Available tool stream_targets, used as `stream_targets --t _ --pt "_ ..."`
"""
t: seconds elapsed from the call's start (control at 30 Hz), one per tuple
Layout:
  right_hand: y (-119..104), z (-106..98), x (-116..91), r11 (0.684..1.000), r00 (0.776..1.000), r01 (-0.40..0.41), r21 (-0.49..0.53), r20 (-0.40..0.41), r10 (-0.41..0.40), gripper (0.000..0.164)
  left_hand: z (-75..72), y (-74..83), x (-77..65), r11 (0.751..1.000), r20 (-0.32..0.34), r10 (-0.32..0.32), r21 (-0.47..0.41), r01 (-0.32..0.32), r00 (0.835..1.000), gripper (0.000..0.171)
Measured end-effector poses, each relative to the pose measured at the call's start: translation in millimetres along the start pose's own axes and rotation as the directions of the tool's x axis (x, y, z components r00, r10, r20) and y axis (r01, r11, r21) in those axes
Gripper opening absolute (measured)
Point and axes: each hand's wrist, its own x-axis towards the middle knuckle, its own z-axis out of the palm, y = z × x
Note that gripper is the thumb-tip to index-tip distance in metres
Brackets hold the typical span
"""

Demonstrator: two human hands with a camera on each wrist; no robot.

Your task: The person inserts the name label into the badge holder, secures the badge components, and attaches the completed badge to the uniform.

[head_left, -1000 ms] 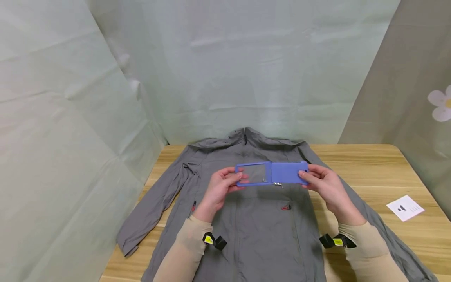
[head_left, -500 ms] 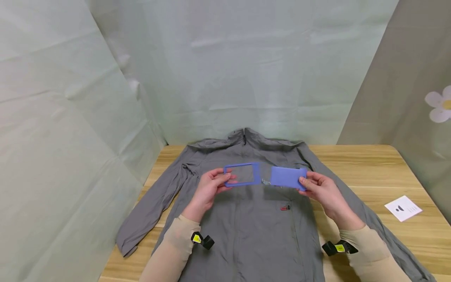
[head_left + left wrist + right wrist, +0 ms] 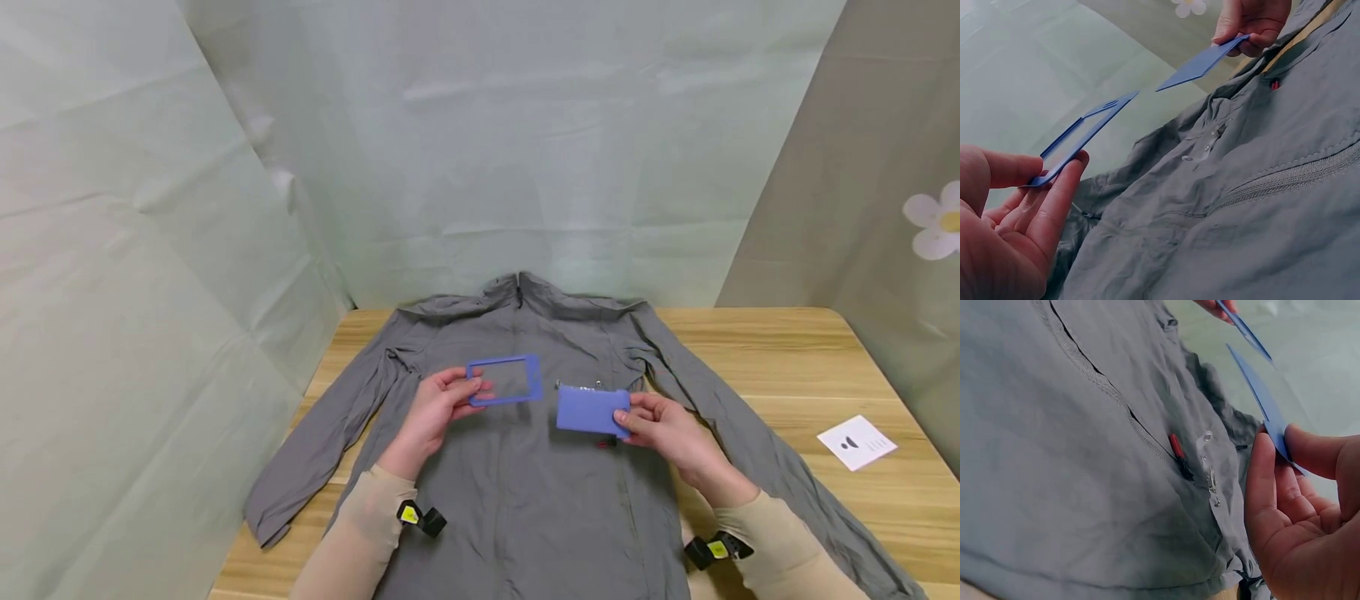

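My left hand (image 3: pixel 435 412) pinches the left end of a blue card-holder frame (image 3: pixel 533 377) with a see-through middle. Between the thumb and fingers of my right hand (image 3: pixel 671 442) is the right end of a flat blue card-holder panel (image 3: pixel 588 410). A gap separates the two pieces, and the panel sits lower and to the right of the frame. Both are held above a grey jacket (image 3: pixel 547 517) spread on the table. On the jacket lies a clear strap with a metal clip (image 3: pixel 1212 484), partly hidden behind the panel in the head view.
A white printed card (image 3: pixel 857 442) lies on the wooden table (image 3: pixel 757 350) to the right of the jacket. Red zip pulls (image 3: pixel 1176 445) show on the jacket. Pale cloth walls (image 3: pixel 525 150) stand behind and on the left.
The blue panel and frame have come apart from end-to-end contact. My left hand moved left with the frame; my right hand then moved down and slightly left with the panel.
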Motion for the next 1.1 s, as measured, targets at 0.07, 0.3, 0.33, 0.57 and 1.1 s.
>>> stream_targets --t 0.07,0.3,0.33,0.57,1.1 --pt "-1 2 -2 1.000 1.000 -0.008 -0.002 0.000 0.008 0.050 -1.7 0.1 -0.1 1.000 -0.004 0.000 0.002 0.000 1.000 0.045" --pt "-5 6 -7 1.000 1.000 0.003 -0.003 0.022 -0.003 0.046 -7.3 0.6 -0.7 1.000 -0.027 -0.002 0.015 0.002 1.000 0.044" --pt "-5 7 -6 1.000 1.000 0.003 -0.002 0.021 -0.003 0.045 -7.8 0.5 -0.8 1.000 -0.029 -0.001 0.017 0.001 1.000 0.045" --pt "-5 7 -6 1.000 0.999 0.019 0.016 0.044 -0.020 0.042 -9.1 -0.5 -0.8 1.000 -0.050 -0.003 0.025 0.004 0.999 0.045" --pt "-10 8 -8 0.999 0.998 0.000 0.049 0.061 -0.003 0.052 -14.9 -3.9 -5.1 0.999 -0.051 -0.022 0.027 0.023 0.998 0.046"
